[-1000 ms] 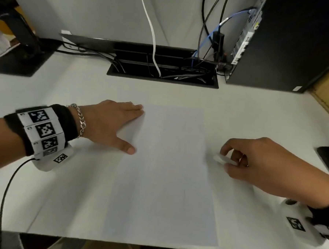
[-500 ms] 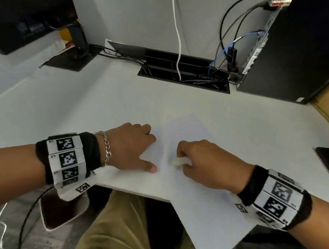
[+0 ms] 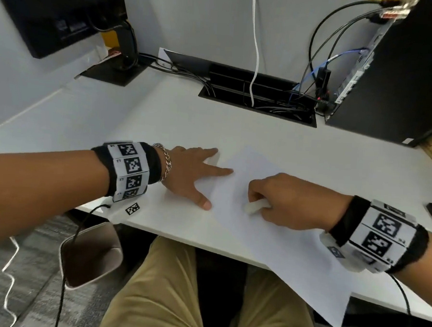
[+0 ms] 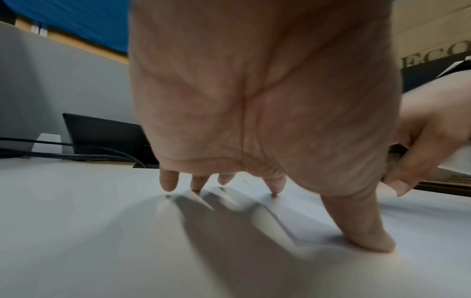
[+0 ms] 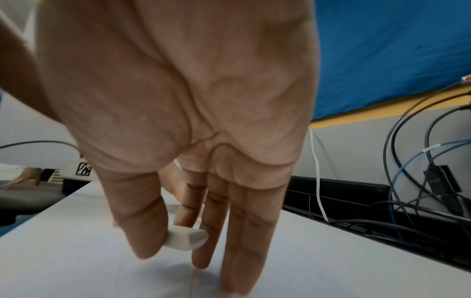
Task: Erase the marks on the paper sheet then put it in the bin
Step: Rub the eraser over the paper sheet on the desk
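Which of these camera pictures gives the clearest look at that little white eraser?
The right wrist view: the eraser fills the near foreground, pinched between thumb and fingers of the right hand. The head view shows only its tip poking from the hand over the paper sheet. The left wrist view catches just a blurred sliver at the edge.

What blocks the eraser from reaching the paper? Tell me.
Nothing visible. The right hand pinches the eraser right over the paper, and the left hand presses the sheet's left edge, off to the side.

one paper sheet [image 3: 268,241], one eraser [image 3: 254,207], two hands, one bin [image 3: 90,254].
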`<state>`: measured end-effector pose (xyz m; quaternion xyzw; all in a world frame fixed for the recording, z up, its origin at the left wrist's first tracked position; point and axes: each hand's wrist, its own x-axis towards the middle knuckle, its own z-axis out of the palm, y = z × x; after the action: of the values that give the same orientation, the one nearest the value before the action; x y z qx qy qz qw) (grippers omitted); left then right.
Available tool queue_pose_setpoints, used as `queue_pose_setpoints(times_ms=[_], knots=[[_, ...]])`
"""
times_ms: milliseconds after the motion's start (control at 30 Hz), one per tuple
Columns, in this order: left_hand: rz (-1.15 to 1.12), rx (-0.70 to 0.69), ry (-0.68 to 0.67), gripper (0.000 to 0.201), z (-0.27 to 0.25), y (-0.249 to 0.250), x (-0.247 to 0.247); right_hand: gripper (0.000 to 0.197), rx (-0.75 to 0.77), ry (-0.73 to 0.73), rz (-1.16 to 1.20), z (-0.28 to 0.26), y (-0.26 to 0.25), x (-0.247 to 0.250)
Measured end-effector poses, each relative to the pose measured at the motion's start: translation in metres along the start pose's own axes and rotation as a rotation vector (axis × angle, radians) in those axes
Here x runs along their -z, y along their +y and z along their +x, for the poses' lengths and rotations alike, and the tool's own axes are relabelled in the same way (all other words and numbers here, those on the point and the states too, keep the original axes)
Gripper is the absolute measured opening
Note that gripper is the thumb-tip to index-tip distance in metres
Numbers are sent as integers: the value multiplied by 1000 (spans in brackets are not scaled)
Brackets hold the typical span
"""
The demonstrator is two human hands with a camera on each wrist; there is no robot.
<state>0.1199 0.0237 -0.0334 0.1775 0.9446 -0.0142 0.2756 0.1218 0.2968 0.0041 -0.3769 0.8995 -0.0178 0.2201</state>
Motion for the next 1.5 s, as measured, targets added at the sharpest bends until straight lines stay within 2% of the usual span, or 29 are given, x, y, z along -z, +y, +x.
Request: queue_pose_setpoints(times_ms=[100,400,633,800,967,1133,1267,1333,1433,1500], knots=[[-32,11,-33,104,2,-2,1,9,24,56,35,18,-2,7],[-5,32,-56,108,3,-3,1,24,-34,229,65,61,-16,-7],[25,34,-64,108,5,-5,2,28,22,220,90,60,-29,-16],[12,30,-59,109,5,-6,1,31,-94,276,78,61,-20,-10],[-8,23,-55,96,7,-8,-1,33,2,237,79,54,-37,-17],[2,39,-50,104,8,-8,-1,34,-95,273,46,62,-28,-8],[-18,30,-50,98,6,-8,-1,32,0,240,64,56,-44,-14],[-23,31,-55,95,5,-7,0,31,-28,239,65,58,-40,-9],[-10,36,-59,102,6,-8,-1,26,-92,268,21,61,-34,-3],[-3,32,-54,108,7,-8,-1,23,-48,258,-1,58,-41,-8]])
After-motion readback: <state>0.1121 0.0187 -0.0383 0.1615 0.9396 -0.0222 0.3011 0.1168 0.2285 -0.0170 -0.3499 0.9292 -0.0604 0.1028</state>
